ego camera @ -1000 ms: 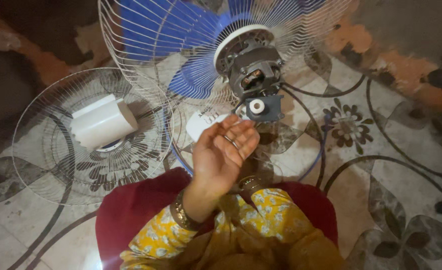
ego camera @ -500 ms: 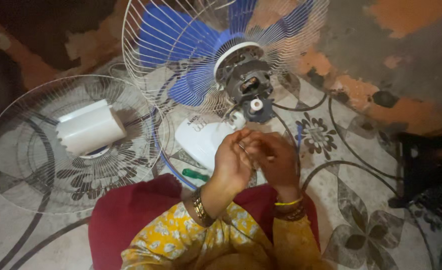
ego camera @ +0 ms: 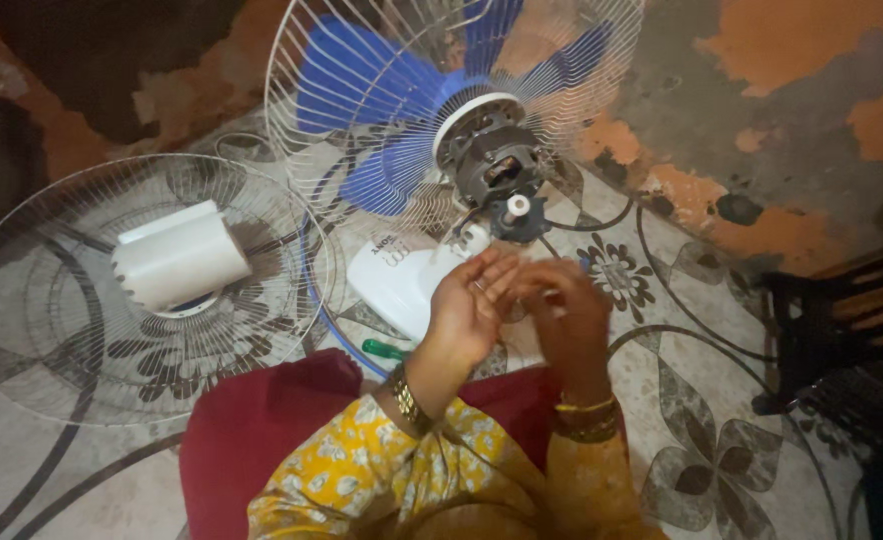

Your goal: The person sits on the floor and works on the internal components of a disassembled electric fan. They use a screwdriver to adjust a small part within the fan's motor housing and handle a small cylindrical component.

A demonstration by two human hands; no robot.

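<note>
A pedestal fan lies tilted on the floor, its bare motor (ego camera: 487,165) facing me behind blue blades (ego camera: 382,110) and a wire rear guard (ego camera: 312,120). Its white housing (ego camera: 402,275) sits just below the motor. My left hand (ego camera: 467,310) is raised in front of this housing, palm turned right, fingers extended. My right hand (ego camera: 567,320) is beside it, its curled fingertips meeting the left fingertips. Blur hides whether anything small lies between them. Both hands hover just below the motor's white shaft knob (ego camera: 518,207).
A detached wire front grille (ego camera: 52,330) lies flat at left with a white motor cover (ego camera: 177,255) on it. A green screwdriver handle (ego camera: 387,350) lies near my left wrist. A black cable (ego camera: 602,222) runs across the patterned floor. A dark slatted object (ego camera: 842,330) stands at right.
A second ago only my left hand was up, palm open. My right hand has come in to meet it, and the view has shifted so the fan sits higher and further right.
</note>
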